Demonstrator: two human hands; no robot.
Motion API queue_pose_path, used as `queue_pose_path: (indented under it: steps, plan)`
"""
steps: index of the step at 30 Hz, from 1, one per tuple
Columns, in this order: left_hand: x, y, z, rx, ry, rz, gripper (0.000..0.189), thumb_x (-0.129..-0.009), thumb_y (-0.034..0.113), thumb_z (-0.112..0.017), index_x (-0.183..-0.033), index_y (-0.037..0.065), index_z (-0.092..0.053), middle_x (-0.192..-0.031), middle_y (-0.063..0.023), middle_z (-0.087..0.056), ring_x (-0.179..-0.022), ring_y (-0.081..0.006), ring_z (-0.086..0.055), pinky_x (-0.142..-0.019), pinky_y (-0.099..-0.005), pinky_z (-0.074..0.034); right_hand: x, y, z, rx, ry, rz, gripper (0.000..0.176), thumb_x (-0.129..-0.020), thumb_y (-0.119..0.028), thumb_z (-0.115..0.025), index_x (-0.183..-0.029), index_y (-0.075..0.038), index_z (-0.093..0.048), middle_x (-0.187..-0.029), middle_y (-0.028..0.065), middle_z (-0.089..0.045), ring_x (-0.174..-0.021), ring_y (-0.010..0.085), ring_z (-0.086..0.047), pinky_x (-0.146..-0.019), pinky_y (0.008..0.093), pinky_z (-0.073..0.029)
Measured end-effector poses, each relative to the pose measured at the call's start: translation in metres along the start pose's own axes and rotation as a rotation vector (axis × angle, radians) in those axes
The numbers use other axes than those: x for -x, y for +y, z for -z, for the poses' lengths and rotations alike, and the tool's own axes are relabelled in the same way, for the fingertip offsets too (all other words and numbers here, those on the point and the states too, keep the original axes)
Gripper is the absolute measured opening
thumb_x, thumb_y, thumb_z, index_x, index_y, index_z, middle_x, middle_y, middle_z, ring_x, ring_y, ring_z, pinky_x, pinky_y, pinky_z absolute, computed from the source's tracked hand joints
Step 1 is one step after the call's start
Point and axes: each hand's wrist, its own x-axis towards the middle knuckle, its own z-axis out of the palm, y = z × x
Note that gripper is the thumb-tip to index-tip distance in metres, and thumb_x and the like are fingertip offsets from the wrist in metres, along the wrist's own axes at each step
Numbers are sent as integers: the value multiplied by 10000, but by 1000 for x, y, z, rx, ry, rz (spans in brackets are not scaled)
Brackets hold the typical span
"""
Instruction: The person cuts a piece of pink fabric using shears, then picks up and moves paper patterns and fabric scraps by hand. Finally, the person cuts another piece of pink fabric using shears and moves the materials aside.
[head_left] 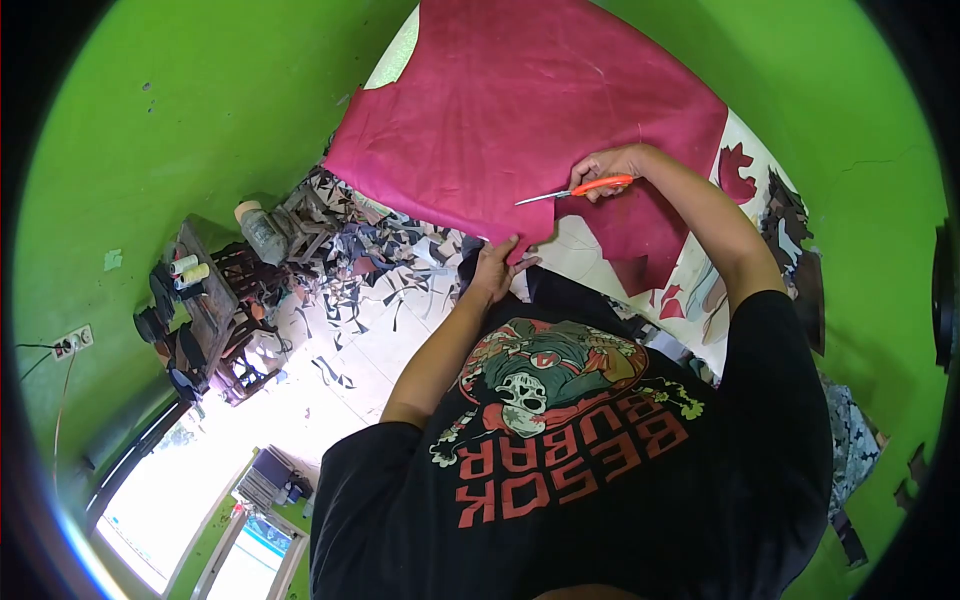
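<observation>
A large sheet of dark red leather (480,110) spreads over the table in front of me. My right hand (605,170) is closed around the orange handles of a pair of scissors (603,185). Their blades lie against the leather at a cut edge, pointing left. With my left hand (493,268) I pinch the near edge of the sheet, close to a narrow cut flap. To the right of the cut, a further part of the red leather (640,235) hangs over the pale tabletop.
Small red offcuts (737,172) and dark scraps (788,220) lie along the table's right side. Many dark scraps (365,265) litter the tiled floor on the left. A wooden bench (205,300) with thread spools (190,275) stands by the green wall (180,110).
</observation>
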Motion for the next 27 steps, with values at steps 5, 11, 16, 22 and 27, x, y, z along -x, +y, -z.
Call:
queue_pose_path:
  steps: [5,11,16,22,27]
  plan:
    - [-9,-8,6,-29,87,-131,246,-959,100,-676,-1171,36,-570,-1087,-127,-699,-874,-245,-723,-782,-387,-650,0,-2,-2,-12,20,7,393,-873,-56,-763,-1241,-69,-626,-866,41,-683,-546,33,-537,-455,191,-430]
    - [-11,-6,12,-178,98,-137,272,-940,82,-707,-1167,27,-568,-1065,-126,-718,-842,-226,-736,-623,-270,-590,-8,9,8,25,3,89,265,-948,-46,-629,-1213,-41,-628,-872,49,-679,-530,39,-557,-414,194,-416]
    - [-9,-9,3,-114,132,-223,309,-921,97,-739,-1174,34,-575,-1037,-96,-730,-819,-184,-729,-581,-247,-549,-7,-3,-2,8,-4,59,281,-944,-40,-636,-1224,-38,-617,-861,46,-677,-522,42,-553,-415,201,-420]
    - [-8,-7,6,-151,130,-167,323,-901,120,-773,-1156,46,-588,-1030,-68,-733,-800,-149,-720,-573,-229,-528,-16,0,-8,-63,-7,64,286,-944,-39,-635,-1230,-41,-608,-847,49,-673,-515,48,-549,-415,206,-419]
    - [-13,-8,14,-169,103,-159,302,-916,63,-734,-1173,24,-581,-1098,-111,-711,-864,-211,-728,-743,-358,-640,-12,4,-8,-59,-54,117,300,-934,-55,-663,-1228,-45,-606,-837,56,-669,-507,51,-547,-414,206,-420]
